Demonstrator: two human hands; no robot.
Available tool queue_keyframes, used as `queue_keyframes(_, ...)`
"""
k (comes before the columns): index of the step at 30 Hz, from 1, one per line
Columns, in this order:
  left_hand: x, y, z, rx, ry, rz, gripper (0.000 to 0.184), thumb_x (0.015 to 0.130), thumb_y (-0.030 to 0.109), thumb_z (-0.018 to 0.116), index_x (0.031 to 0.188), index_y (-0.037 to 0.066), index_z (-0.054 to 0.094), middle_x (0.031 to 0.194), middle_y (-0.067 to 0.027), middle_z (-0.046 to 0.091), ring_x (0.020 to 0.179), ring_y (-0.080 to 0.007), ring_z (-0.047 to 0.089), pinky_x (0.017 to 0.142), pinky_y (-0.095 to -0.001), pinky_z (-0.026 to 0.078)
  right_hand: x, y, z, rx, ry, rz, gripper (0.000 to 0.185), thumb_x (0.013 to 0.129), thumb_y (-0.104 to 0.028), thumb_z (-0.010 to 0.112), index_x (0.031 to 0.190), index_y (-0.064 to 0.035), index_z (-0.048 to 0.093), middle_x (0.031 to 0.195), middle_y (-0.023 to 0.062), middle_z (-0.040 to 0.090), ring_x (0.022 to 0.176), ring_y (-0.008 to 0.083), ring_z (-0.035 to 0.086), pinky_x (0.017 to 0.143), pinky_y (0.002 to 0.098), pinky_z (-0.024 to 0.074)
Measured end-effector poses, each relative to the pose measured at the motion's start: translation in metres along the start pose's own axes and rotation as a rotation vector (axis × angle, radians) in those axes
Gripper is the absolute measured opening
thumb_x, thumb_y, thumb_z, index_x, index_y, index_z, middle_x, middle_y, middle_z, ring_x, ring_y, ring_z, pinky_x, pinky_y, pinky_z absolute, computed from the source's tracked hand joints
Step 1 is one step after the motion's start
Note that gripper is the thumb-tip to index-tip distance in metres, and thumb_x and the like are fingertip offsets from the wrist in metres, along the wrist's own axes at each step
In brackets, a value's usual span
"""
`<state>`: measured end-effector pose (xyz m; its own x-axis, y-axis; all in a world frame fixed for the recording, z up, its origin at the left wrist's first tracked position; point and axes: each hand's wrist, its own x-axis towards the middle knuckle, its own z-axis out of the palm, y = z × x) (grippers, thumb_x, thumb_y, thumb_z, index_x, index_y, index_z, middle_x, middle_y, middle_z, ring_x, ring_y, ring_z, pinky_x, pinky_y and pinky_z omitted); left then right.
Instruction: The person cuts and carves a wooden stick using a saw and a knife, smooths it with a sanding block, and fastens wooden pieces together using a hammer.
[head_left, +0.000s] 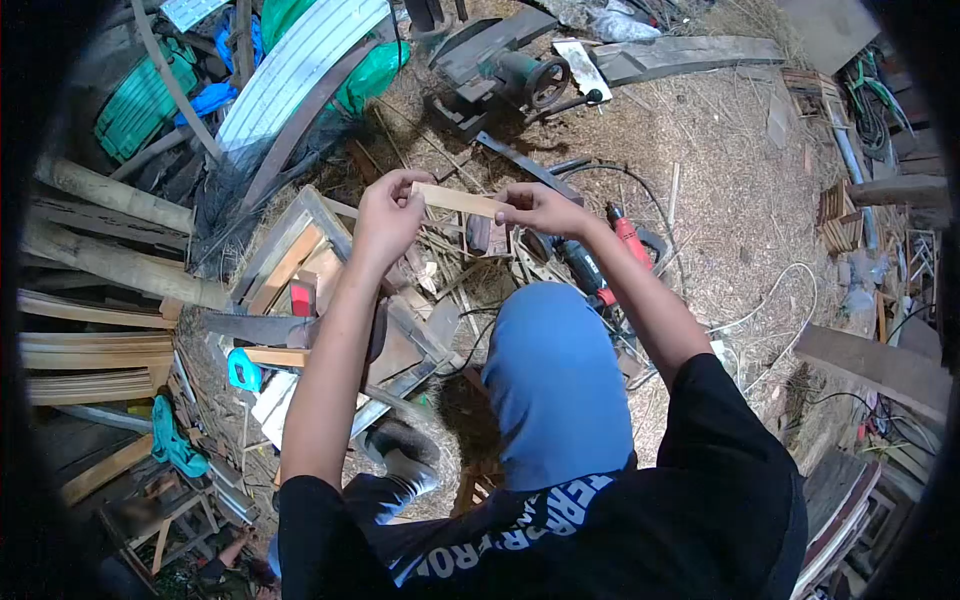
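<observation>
A short, flat strip of pale wood point(455, 199) is held level between my two hands, above the littered ground. My left hand point(388, 218) pinches its left end between thumb and fingers. At the right end, my right hand point(543, 210) grips the strip with thumb and curled fingers. Below the strip lie a small dark block point(479, 235) and thin wood offcuts. A red power tool point(628, 238) and a dark blue one point(583, 266) rest on the ground below my right forearm. Under my left forearm stands a wooden frame point(405, 322) with loose pieces on it.
A machine with a handwheel point(548, 82) stands ahead. A long grey blade point(255, 326) and a teal object point(243, 369) lie at the left, near stacked boards point(95, 352). Black cable point(630, 172) and white cord point(790, 325) cross the shavings. A plank point(880, 368) juts in from the right.
</observation>
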<state>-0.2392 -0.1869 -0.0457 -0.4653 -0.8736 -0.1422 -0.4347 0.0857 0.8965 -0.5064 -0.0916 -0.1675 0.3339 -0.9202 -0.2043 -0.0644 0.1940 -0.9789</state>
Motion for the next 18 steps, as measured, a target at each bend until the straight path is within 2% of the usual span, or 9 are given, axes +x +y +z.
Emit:
queue_keyframes(3, -0.001, -0.004, -0.015, 0.035, 0.073, 0.035, 0.023, 0.096, -0.002, 0.063, 0.118, -0.001, 0.071, 0.094, -0.0037, 0.072, 0.080, -0.0068, 0.064, 0.071, -0.0248, 0.052, 0.020, 0.044, 0.003, 0.056, 0.136, -0.087, 0.031, 0.108, -0.025, 0.070, 0.129, -0.0038, 0.068, 0.109, 0.0012, 0.073, 0.097, 0.0070, 0.064, 0.087, 0.0281, 0.0516)
queue_keyframes(4, -0.012, 0.014, -0.027, 0.037, 0.167, -0.012, 0.021, 0.098, -0.001, 0.064, 0.118, -0.002, 0.069, 0.095, -0.0041, 0.071, 0.082, -0.0065, 0.064, 0.072, -0.0232, 0.052, 0.027, 0.046, 0.012, -0.033, 0.352, 0.127, 0.032, 0.108, -0.026, 0.068, 0.132, -0.0057, 0.067, 0.105, 0.0027, 0.073, 0.097, 0.0107, 0.066, 0.089, 0.0303, 0.0534)
queue_keyframes(5, -0.017, 0.016, -0.034, 0.037, 0.192, -0.002, 0.021, 0.098, 0.000, 0.064, 0.119, -0.002, 0.069, 0.096, -0.0044, 0.071, 0.082, -0.0067, 0.065, 0.072, -0.0230, 0.052, 0.035, 0.070, 0.017, -0.285, 0.408, -0.143, 0.036, 0.105, -0.027, 0.069, 0.138, -0.0114, 0.066, 0.105, 0.0089, 0.076, 0.101, 0.0216, 0.072, 0.092, 0.0368, 0.0563)
queue_keyframes(7, -0.026, 0.016, -0.051, 0.040, 0.237, 0.017, 0.022, 0.099, 0.001, 0.065, 0.121, -0.001, 0.068, 0.098, -0.0050, 0.072, 0.082, -0.0070, 0.065, 0.072, -0.0227, 0.052, 0.050, 0.091, 0.035, -0.561, 0.275, 0.065, 0.045, 0.101, -0.035, 0.070, 0.143, -0.0186, 0.064, 0.121, 0.0155, 0.074, 0.114, 0.0354, 0.072, 0.098, 0.0452, 0.0573)
queue_keyframes(8, -0.032, 0.017, -0.060, 0.046, 0.255, 0.039, 0.022, 0.100, 0.001, 0.065, 0.122, -0.002, 0.068, 0.099, -0.0054, 0.072, 0.082, -0.0075, 0.066, 0.072, -0.0229, 0.053, 0.053, 0.090, 0.044, -0.625, 0.219, 0.113, 0.053, 0.099, -0.045, 0.069, 0.147, -0.0242, 0.061, 0.129, 0.0216, 0.071, 0.120, 0.0425, 0.068, 0.100, 0.0509, 0.0562)
queue_keyframes(11, -0.050, 0.016, -0.086, -0.011, 0.311, 0.054, 0.022, 0.102, 0.001, 0.062, 0.124, -0.002, 0.067, 0.103, -0.0068, 0.072, 0.084, -0.0097, 0.068, 0.073, -0.0239, 0.055, 0.067, 0.114, 0.076, -0.830, 0.181, 0.216, 0.059, 0.099, -0.051, 0.068, 0.152, -0.0271, 0.056, 0.123, 0.0253, 0.072, 0.116, 0.0450, 0.069, 0.100, 0.0532, 0.0558)
queue_keyframes(12, -0.056, 0.013, -0.094, -0.081, 0.329, 0.026, 0.023, 0.103, 0.001, 0.061, 0.125, -0.003, 0.066, 0.103, -0.0075, 0.072, 0.085, -0.0108, 0.069, 0.074, -0.0245, 0.056, 0.072, 0.125, 0.082, -0.869, 0.193, 0.193, 0.060, 0.097, -0.047, 0.071, 0.150, -0.0233, 0.056, 0.113, 0.0275, 0.073, 0.109, 0.0469, 0.071, 0.096, 0.0539, 0.0569)
queue_keyframes(16, -0.085, 0.020, -0.125, -0.185, 0.394, -0.139, 0.025, 0.105, 0.001, 0.055, 0.128, -0.005, 0.064, 0.107, -0.0105, 0.073, 0.091, -0.0150, 0.073, 0.081, -0.0273, 0.060, 0.076, 0.128, 0.088, -0.673, 0.395, 0.207, 0.048, 0.090, -0.036, 0.081, 0.125, -0.0110, 0.060, 0.115, 0.0216, 0.073, 0.105, 0.0444, 0.072, 0.089, 0.0546, 0.0585)
queue_keyframes(18, -0.096, 0.015, -0.141, -0.162, 0.423, -0.129, 0.026, 0.104, 0.000, 0.054, 0.127, -0.005, 0.064, 0.108, -0.0103, 0.072, 0.092, -0.0143, 0.072, 0.085, -0.0281, 0.060, 0.070, 0.139, 0.084, -0.686, 0.470, 0.128, 0.046, 0.089, -0.033, 0.080, 0.124, -0.0103, 0.059, 0.112, 0.0219, 0.074, 0.103, 0.0445, 0.072, 0.089, 0.0553, 0.0580)
